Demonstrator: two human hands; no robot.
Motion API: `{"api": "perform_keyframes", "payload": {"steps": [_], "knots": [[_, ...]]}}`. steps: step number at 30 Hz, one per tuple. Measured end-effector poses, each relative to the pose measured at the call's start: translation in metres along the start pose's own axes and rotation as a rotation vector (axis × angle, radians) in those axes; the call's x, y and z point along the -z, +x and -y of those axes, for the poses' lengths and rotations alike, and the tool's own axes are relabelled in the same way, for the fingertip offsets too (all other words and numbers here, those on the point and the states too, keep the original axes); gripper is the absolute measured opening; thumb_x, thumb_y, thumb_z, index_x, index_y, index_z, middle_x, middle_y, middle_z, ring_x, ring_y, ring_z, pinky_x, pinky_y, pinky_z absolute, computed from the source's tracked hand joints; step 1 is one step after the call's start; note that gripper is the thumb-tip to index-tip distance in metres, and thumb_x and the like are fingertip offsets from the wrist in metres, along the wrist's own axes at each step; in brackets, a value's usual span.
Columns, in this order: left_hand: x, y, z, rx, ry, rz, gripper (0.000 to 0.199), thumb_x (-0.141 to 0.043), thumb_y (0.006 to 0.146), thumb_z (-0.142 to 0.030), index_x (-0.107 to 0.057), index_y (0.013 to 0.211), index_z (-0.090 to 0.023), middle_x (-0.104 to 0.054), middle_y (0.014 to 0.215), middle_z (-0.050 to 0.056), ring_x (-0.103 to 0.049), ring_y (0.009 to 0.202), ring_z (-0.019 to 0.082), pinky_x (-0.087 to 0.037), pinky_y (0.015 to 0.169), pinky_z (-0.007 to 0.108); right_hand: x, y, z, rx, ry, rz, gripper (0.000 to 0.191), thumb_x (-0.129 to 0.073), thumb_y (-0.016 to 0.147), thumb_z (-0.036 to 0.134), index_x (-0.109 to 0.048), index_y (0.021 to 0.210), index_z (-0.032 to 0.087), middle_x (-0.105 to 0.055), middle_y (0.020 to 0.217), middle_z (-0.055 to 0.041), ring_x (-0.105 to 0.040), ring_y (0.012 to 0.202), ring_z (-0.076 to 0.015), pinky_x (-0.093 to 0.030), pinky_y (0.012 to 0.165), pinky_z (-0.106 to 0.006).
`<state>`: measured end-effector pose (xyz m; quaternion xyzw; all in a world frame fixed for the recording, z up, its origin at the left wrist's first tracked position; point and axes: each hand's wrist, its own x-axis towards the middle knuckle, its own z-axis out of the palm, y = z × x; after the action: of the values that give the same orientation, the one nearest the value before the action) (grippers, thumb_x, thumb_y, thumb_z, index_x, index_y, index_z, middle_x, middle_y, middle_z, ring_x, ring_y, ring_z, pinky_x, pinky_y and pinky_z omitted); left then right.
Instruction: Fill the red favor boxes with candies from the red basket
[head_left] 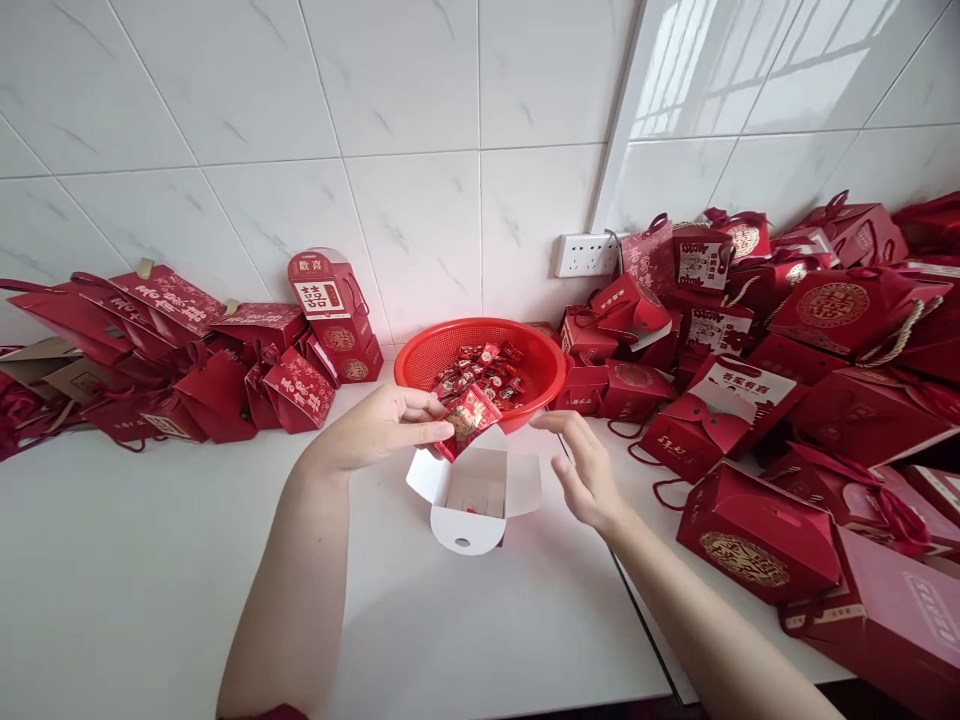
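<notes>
Between the thumb and fingers of my left hand [394, 425] is a red wrapped candy [469, 418], held above a small gift box [466, 532]. The box stands with its white inner flaps spread, and a bit of red shows on its inside floor. To the right of the box, my right hand [581, 465] hovers with fingers apart and nothing in them. Just behind the box sits a red plastic basket [551, 375] with a perforated wall. Many wrapped candies [487, 372] lie in the bottom of it.
Red gift boxes [225, 390] are grouped on the left of the white table [150, 580]. A larger pile of red boxes [757, 555] covers the right side, close to my right forearm. A tiled wall [405, 90] with a power socket [586, 255] rises behind.
</notes>
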<state>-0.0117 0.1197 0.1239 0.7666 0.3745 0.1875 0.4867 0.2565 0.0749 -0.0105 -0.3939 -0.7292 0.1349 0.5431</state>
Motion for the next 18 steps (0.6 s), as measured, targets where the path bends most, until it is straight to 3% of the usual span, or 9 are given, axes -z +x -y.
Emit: {"api": "perform_keyframes", "payload": {"steps": [2,5,7,11,14,18], "knots": [[-0.002,-0.001,-0.004,-0.016,0.023,0.000,0.025,-0.069,0.087,-0.037,-0.077,0.102,-0.018,-0.077,0.099,0.010,-0.073,0.087,0.023,-0.060,0.082,0.036,0.000,0.022,0.020,-0.094,0.152,0.009,0.050,-0.031,0.103,0.059,-0.064,0.095,0.022,-0.066,0.093,-0.0084,-0.063,0.089,-0.0242,-0.049,0.083,-0.039],[-0.010,0.002,-0.007,-0.072,0.034,-0.033,0.021,-0.070,0.087,-0.037,-0.077,0.092,-0.018,-0.076,0.089,0.007,-0.072,0.081,0.020,-0.059,0.077,0.031,-0.007,0.056,0.046,-0.213,0.295,0.166,0.049,-0.044,0.099,0.060,-0.057,0.075,0.020,-0.060,0.072,-0.0017,-0.058,0.070,-0.0166,-0.047,0.067,-0.030],[-0.017,0.005,-0.006,-0.149,-0.017,-0.147,0.022,-0.069,0.088,-0.039,-0.075,0.088,-0.017,-0.075,0.086,0.006,-0.071,0.080,0.019,-0.058,0.073,0.028,-0.013,0.073,0.057,-0.246,0.406,0.175,0.047,-0.052,0.096,0.061,-0.055,0.074,0.019,-0.055,0.069,0.0006,-0.054,0.065,-0.0138,-0.046,0.063,-0.027],[-0.032,0.012,0.000,-0.309,-0.169,-0.386,0.031,-0.061,0.093,-0.046,-0.066,0.084,-0.016,-0.071,0.078,0.003,-0.069,0.068,0.016,-0.057,0.065,0.027,-0.022,0.084,0.063,-0.224,0.572,0.067,0.044,-0.053,0.096,0.059,-0.056,0.078,0.019,-0.055,0.072,0.0005,-0.055,0.064,-0.0130,-0.048,0.062,-0.026],[-0.043,0.017,0.002,-0.340,-0.220,-0.427,0.032,-0.057,0.095,-0.047,-0.063,0.086,-0.017,-0.070,0.077,0.003,-0.068,0.063,0.016,-0.056,0.064,0.028,-0.024,0.082,0.062,-0.208,0.587,-0.010,0.042,-0.053,0.096,0.057,-0.056,0.078,0.020,-0.054,0.072,0.0004,-0.053,0.064,-0.0132,-0.048,0.062,-0.027],[-0.047,0.021,0.002,-0.383,-0.220,-0.440,0.032,-0.054,0.097,-0.044,-0.061,0.080,-0.018,-0.068,0.076,0.002,-0.066,0.062,0.016,-0.054,0.062,0.029,-0.025,0.078,0.062,-0.222,0.615,0.012,0.042,-0.050,0.097,0.059,-0.054,0.081,0.021,-0.053,0.073,-0.0002,-0.054,0.065,-0.0141,-0.050,0.062,-0.029]]}}
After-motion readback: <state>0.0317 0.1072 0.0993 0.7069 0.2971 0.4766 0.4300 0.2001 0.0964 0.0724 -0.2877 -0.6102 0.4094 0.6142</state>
